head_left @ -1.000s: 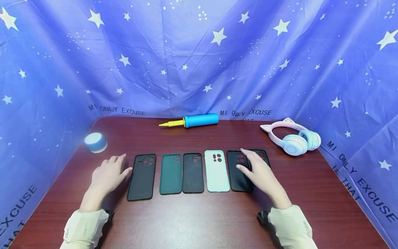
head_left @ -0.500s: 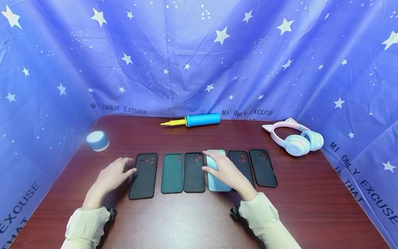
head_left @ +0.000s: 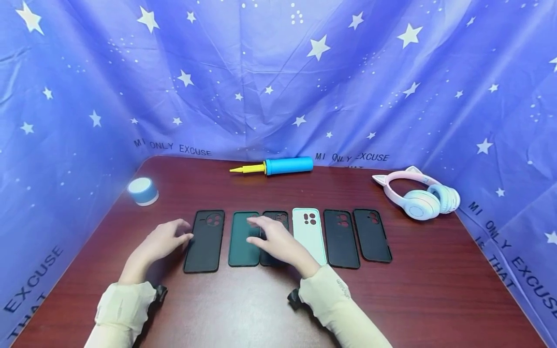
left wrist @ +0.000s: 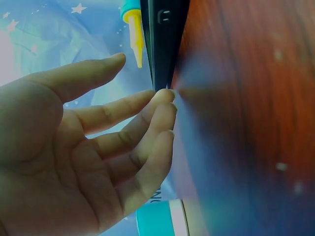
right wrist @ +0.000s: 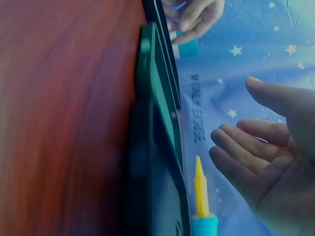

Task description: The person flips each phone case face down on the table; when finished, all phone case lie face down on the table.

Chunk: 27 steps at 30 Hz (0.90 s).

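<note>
Several phone cases lie in a row, camera cutouts toward the back. My left hand [head_left: 163,239] is at the left edge of the leftmost black phone case [head_left: 203,246]. In the left wrist view its fingertips come right at that case's end, fingers relaxed and thumb apart. My right hand [head_left: 276,239] hovers with loose fingers over the dark green phone case [head_left: 242,251] and the black phone case [head_left: 271,259] beside it, partly covering both. Nothing is in its palm in the right wrist view. A white-mint phone case [head_left: 308,234] lies right of that hand.
Two more black phone cases [head_left: 342,246] lie at the row's right end. Behind the row are a blue air pump [head_left: 289,166] with a yellow nozzle, a blue-and-white round jar [head_left: 143,192] and cat-ear headphones [head_left: 419,198]. A starry blue curtain [head_left: 261,72] surrounds the table [head_left: 243,309].
My right hand has moved left along the row, from the black cases on the right, over the white-mint one, to the green one. The left hand stays by the leftmost case.
</note>
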### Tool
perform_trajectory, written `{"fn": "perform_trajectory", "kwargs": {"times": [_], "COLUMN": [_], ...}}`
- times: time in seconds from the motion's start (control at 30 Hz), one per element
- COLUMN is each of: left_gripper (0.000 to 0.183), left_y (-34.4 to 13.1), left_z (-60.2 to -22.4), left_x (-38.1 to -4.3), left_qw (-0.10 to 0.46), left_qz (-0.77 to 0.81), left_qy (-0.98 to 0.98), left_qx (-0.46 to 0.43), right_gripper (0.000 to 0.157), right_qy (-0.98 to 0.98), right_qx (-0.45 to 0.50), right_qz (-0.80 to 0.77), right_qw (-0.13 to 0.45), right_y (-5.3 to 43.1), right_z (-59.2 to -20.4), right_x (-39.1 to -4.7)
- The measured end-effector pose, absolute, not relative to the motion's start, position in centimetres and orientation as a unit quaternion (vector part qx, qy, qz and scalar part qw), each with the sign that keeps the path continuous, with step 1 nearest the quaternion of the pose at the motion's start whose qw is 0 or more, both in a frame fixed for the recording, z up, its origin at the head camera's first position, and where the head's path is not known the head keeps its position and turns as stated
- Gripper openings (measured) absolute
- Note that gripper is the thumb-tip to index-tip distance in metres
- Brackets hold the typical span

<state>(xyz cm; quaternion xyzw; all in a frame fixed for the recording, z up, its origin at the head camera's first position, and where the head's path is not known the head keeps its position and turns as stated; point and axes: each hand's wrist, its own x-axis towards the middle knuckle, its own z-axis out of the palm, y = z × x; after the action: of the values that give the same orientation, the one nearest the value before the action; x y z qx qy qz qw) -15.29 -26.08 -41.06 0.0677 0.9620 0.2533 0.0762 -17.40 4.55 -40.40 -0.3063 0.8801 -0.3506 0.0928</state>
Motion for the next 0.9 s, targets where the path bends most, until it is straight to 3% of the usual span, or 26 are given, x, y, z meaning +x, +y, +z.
{"fn": "perform_trajectory", "kwargs": {"times": [0.43, 0.9], "left_gripper": [0.026, 0.021], "left_y": [-26.0, -25.7], "left_z": [-41.2, -41.4], "left_x": [-15.5, -15.4], "left_qw": [0.13, 0.145], "left_qz": [0.31, 0.328], "left_qy": [0.94, 0.933], "left_qx": [0.054, 0.041], "right_gripper": [0.055, 0.059], "right_qy": [0.853, 0.856], "right_qx": [-0.287, -0.275], "right_qz": [-0.403, -0.391], "right_qw": [0.163, 0.197], "right_y": [-0.5, -2.5], "right_z": [-41.4, -42.0], "right_x": [-16.8, -15.9]}}
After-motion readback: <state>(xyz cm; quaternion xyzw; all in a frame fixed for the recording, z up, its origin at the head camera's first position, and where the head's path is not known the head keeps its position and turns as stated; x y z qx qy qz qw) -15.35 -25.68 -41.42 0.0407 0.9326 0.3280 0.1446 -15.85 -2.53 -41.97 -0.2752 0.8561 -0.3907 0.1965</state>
